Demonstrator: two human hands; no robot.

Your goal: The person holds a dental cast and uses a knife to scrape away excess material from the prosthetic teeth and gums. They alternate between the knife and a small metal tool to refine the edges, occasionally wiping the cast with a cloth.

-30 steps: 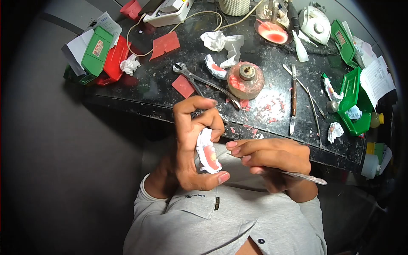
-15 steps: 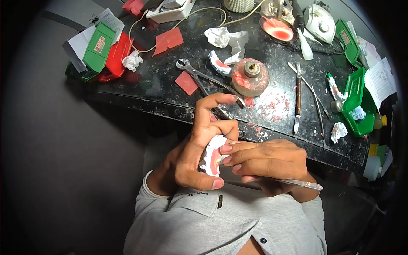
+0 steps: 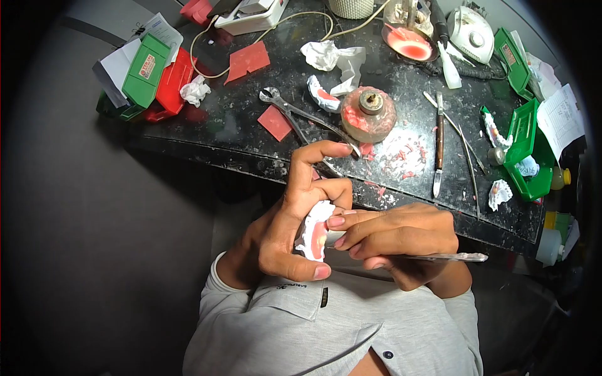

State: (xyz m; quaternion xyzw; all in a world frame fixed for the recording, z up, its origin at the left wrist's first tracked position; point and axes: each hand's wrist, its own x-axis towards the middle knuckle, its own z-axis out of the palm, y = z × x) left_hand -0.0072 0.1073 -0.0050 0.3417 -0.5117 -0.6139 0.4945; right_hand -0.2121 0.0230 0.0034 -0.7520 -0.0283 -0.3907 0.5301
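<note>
In front of my chest, my left hand (image 3: 295, 216) is closed around a white plaster dental model (image 3: 309, 233) with pink wax (image 3: 318, 240) along one side. My left index finger is bent up, off the model. My right hand (image 3: 401, 238) grips a thin metal wax carver (image 3: 448, 257), its handle end sticking out to the right. The carver's working end is near the model's wax, partly hidden by my fingers. My right fingertips rest at the model's right edge.
A glass spirit burner (image 3: 370, 116) stands on the black bench, with pink wax shavings (image 3: 411, 156) beside it. Pliers (image 3: 295, 113) and a wood-handled knife (image 3: 439, 144) lie nearby. Pink wax sheets (image 3: 248, 61), another model piece (image 3: 323, 94) and green bins (image 3: 530, 150) are around.
My right hand has shifted slightly right with the carver, whose handle now lies flatter. My left hand and the model have barely moved.
</note>
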